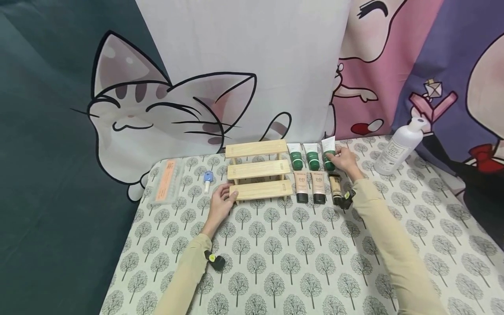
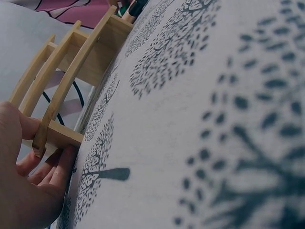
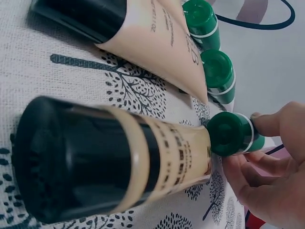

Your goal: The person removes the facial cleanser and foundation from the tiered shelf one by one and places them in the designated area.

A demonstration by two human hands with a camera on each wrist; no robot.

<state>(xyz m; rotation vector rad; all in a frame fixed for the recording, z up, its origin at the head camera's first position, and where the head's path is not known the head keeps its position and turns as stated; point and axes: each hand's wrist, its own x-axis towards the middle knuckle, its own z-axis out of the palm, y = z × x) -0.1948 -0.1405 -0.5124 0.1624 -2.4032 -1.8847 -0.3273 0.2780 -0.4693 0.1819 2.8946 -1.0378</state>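
Note:
A three-step wooden stand [image 1: 257, 170] sits on the tree-print tablecloth [image 1: 275, 262]. My left hand [image 1: 227, 196] grips its lower left end; in the left wrist view the thumb lies on the bottom step [image 2: 62, 136] and the fingers [image 2: 57, 171] curl beneath it. To the right of the stand stand three white tubes with green caps. My right hand [image 1: 335, 157] pinches the rightmost one [image 1: 328, 153] near its cap [image 3: 230, 134]. In front of them lie two beige tubes [image 1: 302, 187] with black caps and a darker tube [image 3: 95, 157].
A white bottle [image 1: 398, 146] stands at the back right. An orange-labelled clear box [image 1: 167, 183] and a small blue-capped item [image 1: 207, 180] lie left of the stand. A cartoon backdrop hangs right behind the table. The table's edge runs along the left.

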